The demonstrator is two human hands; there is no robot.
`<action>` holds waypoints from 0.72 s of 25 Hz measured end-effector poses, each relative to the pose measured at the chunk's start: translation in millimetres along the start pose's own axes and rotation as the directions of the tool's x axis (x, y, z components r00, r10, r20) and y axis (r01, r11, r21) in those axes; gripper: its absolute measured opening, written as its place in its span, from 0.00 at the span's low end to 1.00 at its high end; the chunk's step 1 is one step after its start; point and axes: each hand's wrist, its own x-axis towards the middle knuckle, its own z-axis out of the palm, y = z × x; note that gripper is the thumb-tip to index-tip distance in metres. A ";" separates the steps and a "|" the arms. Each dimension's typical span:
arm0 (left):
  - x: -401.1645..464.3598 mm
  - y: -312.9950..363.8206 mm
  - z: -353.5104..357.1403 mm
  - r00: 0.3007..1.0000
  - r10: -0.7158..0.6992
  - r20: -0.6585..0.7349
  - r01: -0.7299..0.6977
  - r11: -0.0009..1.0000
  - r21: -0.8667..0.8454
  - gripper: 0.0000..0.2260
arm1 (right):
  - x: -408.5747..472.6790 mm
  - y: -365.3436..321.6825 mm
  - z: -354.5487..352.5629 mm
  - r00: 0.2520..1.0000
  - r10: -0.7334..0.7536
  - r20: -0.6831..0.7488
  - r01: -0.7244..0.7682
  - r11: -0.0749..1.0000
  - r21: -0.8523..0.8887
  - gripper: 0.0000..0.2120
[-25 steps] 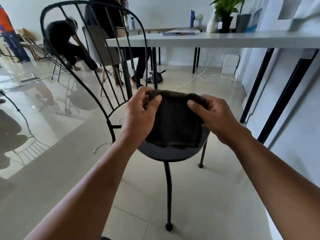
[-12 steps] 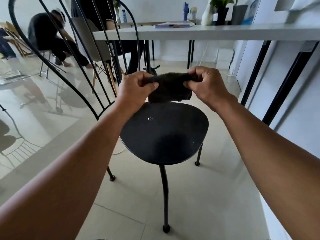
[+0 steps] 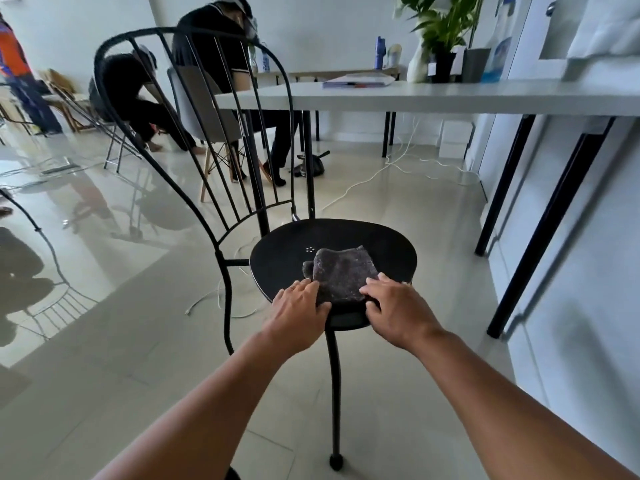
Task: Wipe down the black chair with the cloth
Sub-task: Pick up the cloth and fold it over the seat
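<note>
Nearest, two hands press down on one cloth (image 3: 341, 276): the left hand (image 3: 300, 308) lies flat on its near-left edge, the right hand (image 3: 394, 311) on its near-right edge, fingers spread and apart from each other. Half a second ago the cloth was held bunched in the air above the seat; now it lies on the near half of the seat, so wiping looks ready to begin. One black chair (image 3: 332, 268) carries it, its wire back rising at the far left. Beyond stands one white desk (image 3: 433, 97), and two people sit at the far left.
</note>
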 end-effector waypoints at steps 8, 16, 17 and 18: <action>65.8 -2.4 9.6 0.991 -0.021 0.136 0.015 0.999 0.043 0.24 | 53.6 0.1 16.7 0.989 0.050 0.141 -0.024 0.983 -0.184 0.23; 67.4 -14.7 25.1 0.994 -0.106 0.010 0.104 0.989 0.101 0.28 | 72.6 14.8 24.1 0.992 0.038 0.124 -0.021 0.990 -0.137 0.24; 63.4 -14.1 22.8 0.995 -0.096 0.013 0.094 0.991 0.097 0.28 | 67.5 14.9 21.8 0.992 0.032 0.121 -0.017 0.992 -0.128 0.24; 61.2 -13.6 20.5 0.996 -0.091 0.022 0.089 0.992 0.090 0.27 | 62.8 15.6 19.5 0.993 0.034 0.115 -0.020 0.993 -0.117 0.24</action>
